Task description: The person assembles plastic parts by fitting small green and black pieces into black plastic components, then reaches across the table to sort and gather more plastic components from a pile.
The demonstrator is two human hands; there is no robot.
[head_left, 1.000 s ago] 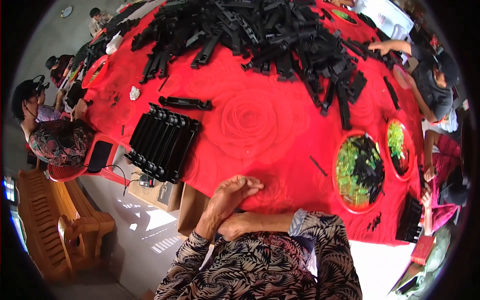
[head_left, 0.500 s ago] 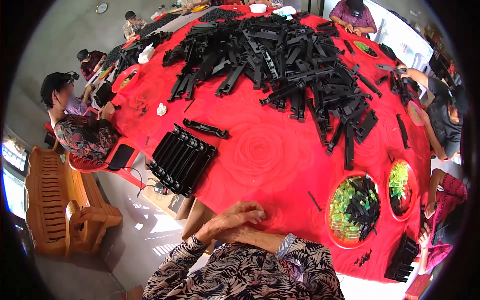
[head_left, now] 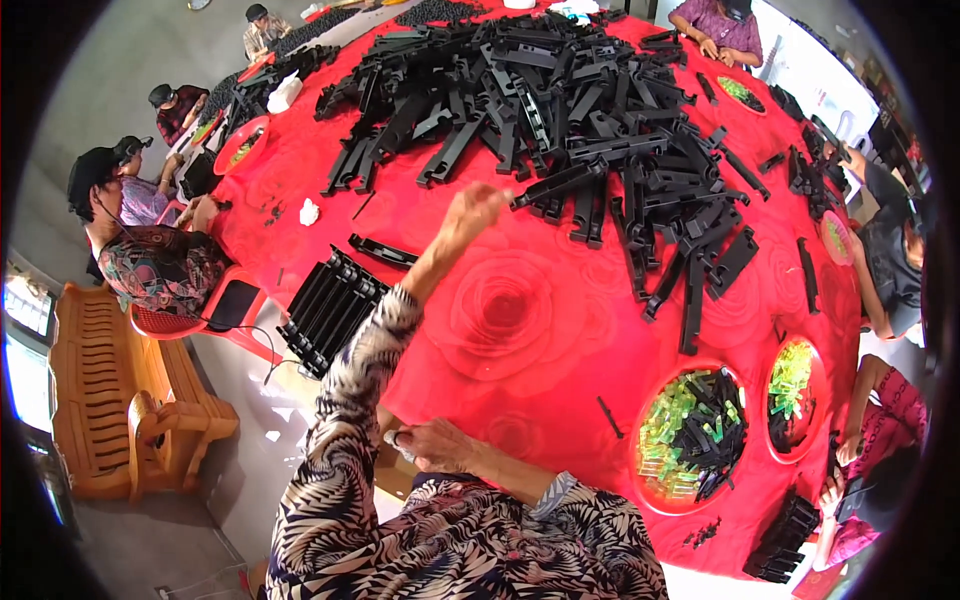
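Note:
My left hand (head_left: 474,212) is stretched out over the red-covered table (head_left: 500,330). Its fingers, slightly blurred, point at the near end of a long black plastic part (head_left: 562,186) at the front of a big heap. The fingertips are by that end; contact cannot be made out. Close to my body, at the table's front edge, my right hand (head_left: 438,445) is held with curled fingers. Something pale grey shows at its fingertips, too small to name. Left of my forearm lies a row of black parts (head_left: 332,310), with a single black part (head_left: 384,250) just behind it.
A red bowl (head_left: 640,480) of green clear pieces and black strips stands at the right, beside another bowl (head_left: 815,440). A crumpled white tissue (head_left: 309,212) lies on the left. Other people sit round the table, and a wooden bench (head_left: 90,400) stands at the far left.
My hands were crossed at the table's front edge. The left has reached forward to the heap, and the right has shifted left with fingers curled. The view has moved slightly.

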